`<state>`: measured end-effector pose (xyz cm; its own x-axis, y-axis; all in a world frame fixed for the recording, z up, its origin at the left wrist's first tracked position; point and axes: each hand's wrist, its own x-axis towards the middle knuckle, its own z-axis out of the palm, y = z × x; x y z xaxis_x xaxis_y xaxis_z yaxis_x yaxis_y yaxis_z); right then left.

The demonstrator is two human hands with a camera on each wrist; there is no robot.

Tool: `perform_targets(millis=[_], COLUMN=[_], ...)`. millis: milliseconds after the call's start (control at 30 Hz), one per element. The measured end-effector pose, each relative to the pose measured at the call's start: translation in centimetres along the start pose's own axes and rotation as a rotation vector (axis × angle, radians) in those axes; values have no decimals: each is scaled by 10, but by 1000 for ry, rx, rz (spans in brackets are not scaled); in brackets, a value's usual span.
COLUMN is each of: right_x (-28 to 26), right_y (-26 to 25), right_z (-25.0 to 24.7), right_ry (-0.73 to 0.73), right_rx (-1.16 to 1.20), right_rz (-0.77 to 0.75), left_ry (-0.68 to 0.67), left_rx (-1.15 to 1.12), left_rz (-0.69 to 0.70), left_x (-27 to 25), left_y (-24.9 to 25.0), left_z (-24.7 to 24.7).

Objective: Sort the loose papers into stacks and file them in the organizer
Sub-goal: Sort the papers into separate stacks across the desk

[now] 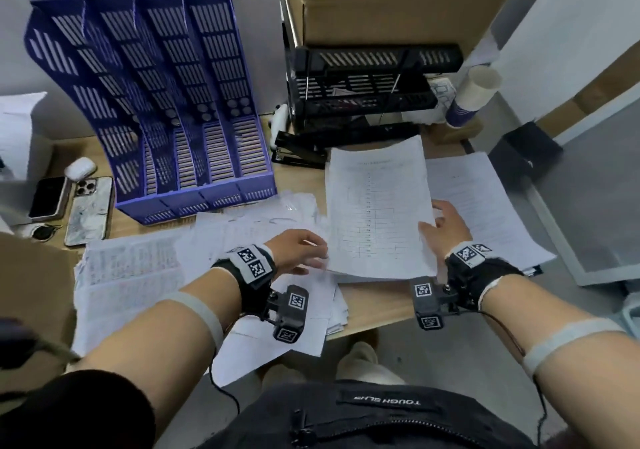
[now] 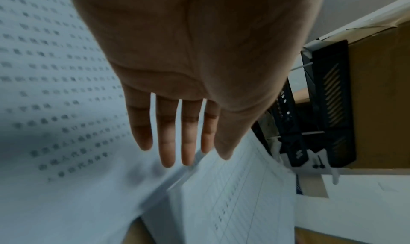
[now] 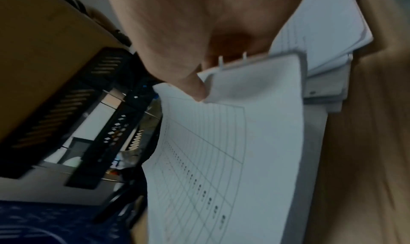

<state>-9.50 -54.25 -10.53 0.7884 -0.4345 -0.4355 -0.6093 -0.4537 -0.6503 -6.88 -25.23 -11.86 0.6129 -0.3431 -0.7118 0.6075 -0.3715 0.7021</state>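
Note:
A blue four-slot organizer [image 1: 166,109] stands upright at the back left of the desk, and I see no papers in it. Loose printed papers [image 1: 138,268] lie spread in front of it. In the middle, a sheet printed with a table [image 1: 377,206] lies on top of a stack. My right hand [image 1: 440,223] pinches that table sheet [image 3: 221,160] at its right edge, thumb [image 3: 193,88] on top, and the edge curls up. My left hand [image 1: 304,251] is at the sheet's left edge. Its fingers [image 2: 177,133] are straight and hold nothing, above text-printed pages [image 2: 55,90].
A black stacked letter tray [image 1: 363,92] and a black stapler [image 1: 298,151] sit behind the papers, under a cardboard box [image 1: 381,2]. Paper cups [image 1: 474,95] lean at the back right. Two phones [image 1: 88,209] and an earbud case [image 1: 79,168] lie at the left. More sheets [image 1: 485,206] overhang the desk's right side.

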Motion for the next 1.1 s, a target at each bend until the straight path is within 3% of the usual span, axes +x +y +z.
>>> perform_targets(millis=[67,167,233,333,433,500,600,733,800,1000,1100], right_x=[13,21,18,9,-4,-11,-17,-25,-25,-28,-32], right_y=[7,0,-15,-42,-69,-80,-85,-76,-72,-73,-66], right_z=[4,24,47,86,124,146,169,178,178,158,136], right_ry=[49,48,-83,-319,-509,-598,-603,-591,-591,-626,-668], right_rx=[-128,-223,-217,-235,-406,-597,-847,-927,-910,-297,-48], right_rz=[79,-11,-134,-311,-442,-460,-403,-365,-356,-240,-117], left_ry=[117,400,588,758,811,761,699,645,590,413,449], left_rx=[70,255,364,418,331,232,132,-26,-174,-510,-574], left_rz=[-44,-127,-268,-583,-651,-568,-373,-116,-88,38,96], left_x=[0,-6,-19,-41,-61,-73,-80,-88,-90,-82,-73], left_y=[-11,-39,-60,-97,-120,-125,-133,-127,-121,-87,-57], left_z=[-15,-54,-81,-110,-120,-120,-120,-116,-116,-128,-128])
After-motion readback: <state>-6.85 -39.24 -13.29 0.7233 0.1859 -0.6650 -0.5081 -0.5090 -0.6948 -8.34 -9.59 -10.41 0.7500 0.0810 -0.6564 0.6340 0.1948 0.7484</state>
